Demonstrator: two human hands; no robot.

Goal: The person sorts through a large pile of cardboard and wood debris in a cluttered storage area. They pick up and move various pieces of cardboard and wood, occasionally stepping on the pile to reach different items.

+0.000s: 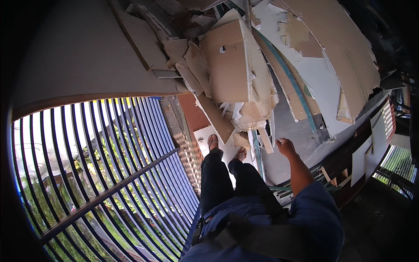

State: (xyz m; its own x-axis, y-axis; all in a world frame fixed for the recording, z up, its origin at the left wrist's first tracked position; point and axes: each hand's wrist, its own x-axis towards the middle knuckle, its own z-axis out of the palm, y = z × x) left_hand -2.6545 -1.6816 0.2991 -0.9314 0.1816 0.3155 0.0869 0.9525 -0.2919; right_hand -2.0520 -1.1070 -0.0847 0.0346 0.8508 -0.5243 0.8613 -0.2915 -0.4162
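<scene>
My right hand [286, 147] is held out in front of me with its fingers curled closed, and no object shows in it. It is above or beside a flat grey surface [283, 163]; I cannot tell whether it touches. Close by on its left is a narrow strip of broken board [265, 139]. Torn sheets of brown-faced plasterboard [227, 61] lie heaped beyond the hand, with a long green strip [290, 81] across them. My left hand is out of view.
Blue-black window bars [109, 174] run along the left, with plants outside. My bare feet [213, 142] stand among pale board pieces. Large broken boards [345, 52] lean at the far right. White panels [371, 153] stand at the right, near dark clutter.
</scene>
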